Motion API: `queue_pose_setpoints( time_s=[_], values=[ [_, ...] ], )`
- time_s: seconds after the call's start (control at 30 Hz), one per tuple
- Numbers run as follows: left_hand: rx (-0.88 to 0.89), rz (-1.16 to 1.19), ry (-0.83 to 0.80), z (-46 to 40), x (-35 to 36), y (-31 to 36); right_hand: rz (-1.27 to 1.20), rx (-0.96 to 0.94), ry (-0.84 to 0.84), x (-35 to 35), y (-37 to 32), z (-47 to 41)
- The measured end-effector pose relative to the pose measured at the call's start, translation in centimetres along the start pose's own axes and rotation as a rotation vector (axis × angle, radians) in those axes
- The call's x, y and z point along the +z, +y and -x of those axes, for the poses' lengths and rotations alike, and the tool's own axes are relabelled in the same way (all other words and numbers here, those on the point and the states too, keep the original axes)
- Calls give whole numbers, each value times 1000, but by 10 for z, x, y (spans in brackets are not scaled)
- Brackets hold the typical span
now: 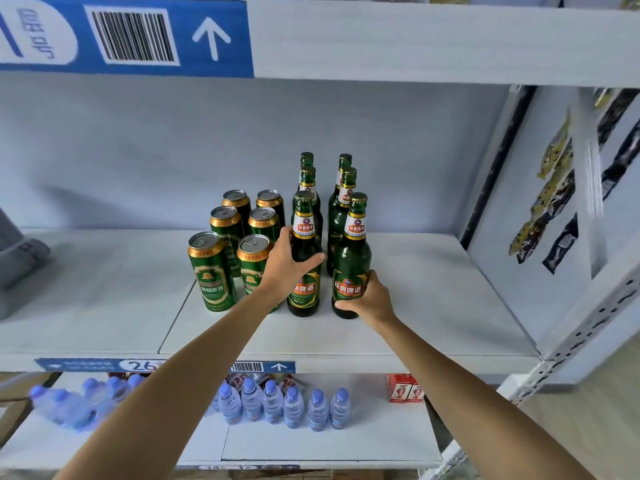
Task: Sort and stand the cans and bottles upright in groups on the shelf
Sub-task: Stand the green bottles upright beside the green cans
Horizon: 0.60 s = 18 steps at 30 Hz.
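You face a wide white metal shelf point(433, 306). On it, six green aluminium beer cans point(212, 271) stand upright at left, with six dark green glass beer bottles point(341, 216) in two rows just right of them. Your left hand point(287, 265) grips the near-left bottle point(304, 289), fingers point(311, 259) wrapped round its shoulder; your right hand point(372, 299) clasps the near-right bottle point(350, 268) low down. Square both with their rows, bases flat, and release gently. The near cans crowd your left wrist. Small clear plastic water bottles point(294, 407) line the shelf below.
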State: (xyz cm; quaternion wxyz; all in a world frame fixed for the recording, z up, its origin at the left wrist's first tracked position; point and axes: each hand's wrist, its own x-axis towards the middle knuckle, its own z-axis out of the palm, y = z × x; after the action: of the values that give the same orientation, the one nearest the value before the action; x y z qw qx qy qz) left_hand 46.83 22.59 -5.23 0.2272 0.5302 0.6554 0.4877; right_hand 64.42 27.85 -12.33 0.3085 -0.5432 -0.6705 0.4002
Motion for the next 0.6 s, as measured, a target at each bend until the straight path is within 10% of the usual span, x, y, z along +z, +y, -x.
queue_pose_setpoints(
  time_s=[0.37, 0.6],
  values=[
    [-71, -32, -32, 2, 5, 2, 152, 23, -90, -2, -8, -2],
    [-70, -232, -84, -1, -20, 40, 749, 18, -200, -50, -33, 14]
  ],
)
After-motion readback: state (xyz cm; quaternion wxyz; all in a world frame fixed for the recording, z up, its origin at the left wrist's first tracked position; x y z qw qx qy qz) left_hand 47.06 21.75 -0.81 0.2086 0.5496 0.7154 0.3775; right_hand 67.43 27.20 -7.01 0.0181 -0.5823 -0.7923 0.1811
